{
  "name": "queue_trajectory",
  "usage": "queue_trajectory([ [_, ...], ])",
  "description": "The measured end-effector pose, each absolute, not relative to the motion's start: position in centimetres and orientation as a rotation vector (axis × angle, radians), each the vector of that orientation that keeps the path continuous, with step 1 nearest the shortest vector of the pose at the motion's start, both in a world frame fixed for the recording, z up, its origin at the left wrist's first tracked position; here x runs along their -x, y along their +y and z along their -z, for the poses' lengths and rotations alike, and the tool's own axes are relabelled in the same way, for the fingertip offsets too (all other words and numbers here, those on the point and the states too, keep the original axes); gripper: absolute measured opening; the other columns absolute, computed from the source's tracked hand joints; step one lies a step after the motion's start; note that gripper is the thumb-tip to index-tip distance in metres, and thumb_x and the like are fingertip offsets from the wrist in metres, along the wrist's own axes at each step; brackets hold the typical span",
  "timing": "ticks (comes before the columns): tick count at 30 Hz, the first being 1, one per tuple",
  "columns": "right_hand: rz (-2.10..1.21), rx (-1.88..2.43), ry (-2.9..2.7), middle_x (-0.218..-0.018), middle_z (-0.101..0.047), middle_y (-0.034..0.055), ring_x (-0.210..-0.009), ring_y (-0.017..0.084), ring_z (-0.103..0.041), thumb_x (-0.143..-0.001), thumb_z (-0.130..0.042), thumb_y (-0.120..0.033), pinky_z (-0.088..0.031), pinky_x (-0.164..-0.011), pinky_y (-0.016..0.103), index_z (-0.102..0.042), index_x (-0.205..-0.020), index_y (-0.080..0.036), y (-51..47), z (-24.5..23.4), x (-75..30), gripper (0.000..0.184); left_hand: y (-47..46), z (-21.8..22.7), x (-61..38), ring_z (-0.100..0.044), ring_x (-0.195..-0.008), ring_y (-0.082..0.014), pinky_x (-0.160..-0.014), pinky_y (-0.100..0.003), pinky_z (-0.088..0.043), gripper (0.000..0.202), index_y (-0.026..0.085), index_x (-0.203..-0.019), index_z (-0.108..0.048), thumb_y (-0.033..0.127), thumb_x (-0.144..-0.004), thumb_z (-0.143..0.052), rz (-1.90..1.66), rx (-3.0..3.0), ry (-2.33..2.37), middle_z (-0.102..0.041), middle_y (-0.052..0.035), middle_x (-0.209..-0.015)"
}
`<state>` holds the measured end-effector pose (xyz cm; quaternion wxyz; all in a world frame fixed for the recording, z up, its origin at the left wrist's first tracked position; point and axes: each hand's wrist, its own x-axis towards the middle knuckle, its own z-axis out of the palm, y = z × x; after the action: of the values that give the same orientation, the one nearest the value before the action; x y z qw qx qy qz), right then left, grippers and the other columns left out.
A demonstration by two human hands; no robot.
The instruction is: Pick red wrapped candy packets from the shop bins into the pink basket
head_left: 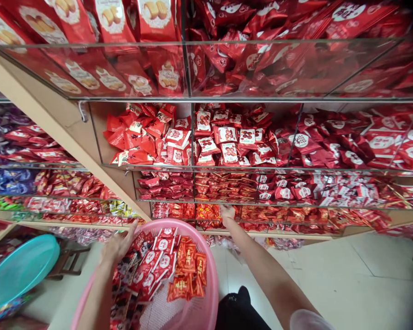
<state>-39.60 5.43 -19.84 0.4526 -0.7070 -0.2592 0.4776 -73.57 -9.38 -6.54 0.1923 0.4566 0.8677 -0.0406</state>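
Head view, directed forward and down at tiered shelving stocked with small packets. Left hand (119,244): held open with the fingers spread wide, placed just over the far rim of a pink plastic basket (210,288); nothing is seen gripped. Right hand (227,213): extended to the lowest tier, with the fingers drawn narrow against red-and-gold foil packets (213,214). Whether a packet is held cannot be told, as the fingertips are obscured.

Basket contents: red packets with round white labels (163,245) and small red sachets with gold print (189,259) are heaped loosely on one side, with the basket's mesh wall showing beside them. Handling is judged as follows: each packet should be light, soft and slippery, and is best pinched by a sealed edge, or taken in a small bunch; firm squeezing may crush the contents.

Surroundings: clear-fronted shelf bins (261,168) are filled with red packets, and further stocked shelves are ranged to the left. A teal plastic basin (20,270) and a wooden stool (69,261) are placed left of the basket on a tiled floor (330,270). A white sleeve (308,321) is seen at the lower edge of the view.
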Motion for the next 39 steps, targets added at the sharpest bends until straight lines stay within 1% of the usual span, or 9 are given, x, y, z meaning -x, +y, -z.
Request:
queue_trajectory([
  [3,-1.299,1.674,-0.562,-0.053,-0.047,-0.0074,-0.04,0.005,-0.04,-0.077,-0.061,-0.044,-0.032,-0.037,0.016,-0.049,-0.073,-0.016,2.4,19.1,38.7,0.031,-9.2,6.5,73.2,-0.061,-0.097,-0.0378,-0.082,-0.045,-0.044,0.073,0.009,-0.109,-0.066,0.062,-0.075,-0.029,0.106,-1.274,2.454,-0.068,-0.0231,-0.097],
  [9,-1.476,1.466,-0.605,-0.05,-0.042,-0.0098,-0.039,0.004,-0.033,-0.057,-0.074,-0.05,-0.023,-0.036,0.016,-0.043,-0.065,-0.02,-6.0,15.7,35.8,0.044,-8.7,5.6,72.1,-0.06,-0.098,-0.0394,-0.085,-0.048,-0.043,0.083,0.009,-0.099,-0.069,0.071,-0.073,-0.019,0.09,-1.253,2.452,-0.068,-0.0242,-0.097],
  [12,-1.514,1.37,-0.775,-0.052,-0.041,-0.0093,-0.042,0.004,-0.033,-0.064,-0.071,-0.047,-0.025,-0.04,0.017,-0.045,-0.067,-0.02,-9.3,13.1,35.3,0.038,-8.5,5.4,71.5,-0.058,-0.101,-0.0413,-0.086,-0.05,-0.041,0.089,0.008,-0.096,-0.07,0.074,-0.071,-0.016,0.066,-1.256,2.429,-0.067,-0.0254,-0.099],
  [17,-1.335,1.296,-1.251,-0.066,-0.055,-0.0026,-0.059,0.01,-0.049,-0.073,-0.064,-0.043,-0.039,-0.057,0.022,-0.051,-0.07,-0.018,-12.8,9.7,37.0,0.027,-8.2,5.6,71.2,-0.06,-0.098,-0.0413,-0.083,-0.05,-0.043,0.085,0.009,-0.095,-0.07,0.073,-0.071,-0.02,0.074,-1.312,2.451,-0.067,-0.0252,-0.099],
  [23,-1.157,1.487,-1.706,-0.073,-0.061,-0.0019,-0.067,0.014,-0.057,-0.075,-0.061,-0.028,-0.042,-0.062,0.024,-0.054,-0.081,-0.02,-15.5,8.0,39.4,0.011,-8.2,5.7,71.2,-0.061,-0.096,-0.0405,-0.082,-0.05,-0.044,0.084,0.006,-0.093,-0.07,0.071,-0.071,-0.021,0.042,-1.361,2.449,-0.067,-0.0265,-0.096],
  [26,-1.002,1.638,-1.911,-0.082,-0.065,0.0011,-0.073,0.018,-0.061,-0.076,-0.06,-0.025,-0.044,-0.066,0.027,-0.054,-0.101,-0.02,-16.2,7.6,40.0,0.026,-8.3,5.5,71.0,-0.061,-0.095,-0.04,-0.082,-0.049,-0.044,0.082,0.007,-0.095,-0.069,0.07,-0.072,-0.022,0.034,-1.391,2.445,-0.067,-0.0261,-0.096],
  [30,-0.796,1.75,-2.204,-0.095,-0.067,0.0092,-0.081,0.023,-0.065,-0.08,-0.055,-0.019,-0.046,-0.07,0.032,-0.038,-0.131,-0.02,-16.7,7.9,40.5,0.053,-8.4,5.3,70.5,-0.062,-0.092,-0.0399,-0.08,-0.049,-0.044,0.082,0.008,-0.097,-0.069,0.071,-0.071,-0.023,0.041,-1.405,2.442,-0.068,-0.0255,-0.092],
  [35,-0.638,1.773,-2.306,-0.119,-0.057,0.0148,-0.081,0.021,-0.066,-0.082,-0.049,-0.016,-0.049,-0.067,0.029,-0.046,-0.126,-0.02,-17.2,8.7,41.0,0.044,-8.8,5.2,70.5,-0.061,-0.096,-0.0403,-0.081,-0.049,-0.044,0.082,0.008,-0.095,-0.069,0.071,-0.071,-0.024,0.044,-1.368,2.457,-0.067,-0.0254,-0.096],
  [39,-0.662,1.709,-2.187,-0.125,-0.053,0.0129,-0.086,0.021,-0.065,-0.085,-0.047,-0.026,-0.05,-0.071,0.03,-0.046,-0.125,-0.022,-17.2,8.4,40.5,0.04,-9.2,5.5,70.8,-0.062,-0.093,-0.0383,-0.081,-0.047,-0.045,0.079,0.009,-0.093,-0.07,0.07,-0.072,-0.024,0.038,-1.367,2.468,-0.069,-0.0232,-0.094],
])
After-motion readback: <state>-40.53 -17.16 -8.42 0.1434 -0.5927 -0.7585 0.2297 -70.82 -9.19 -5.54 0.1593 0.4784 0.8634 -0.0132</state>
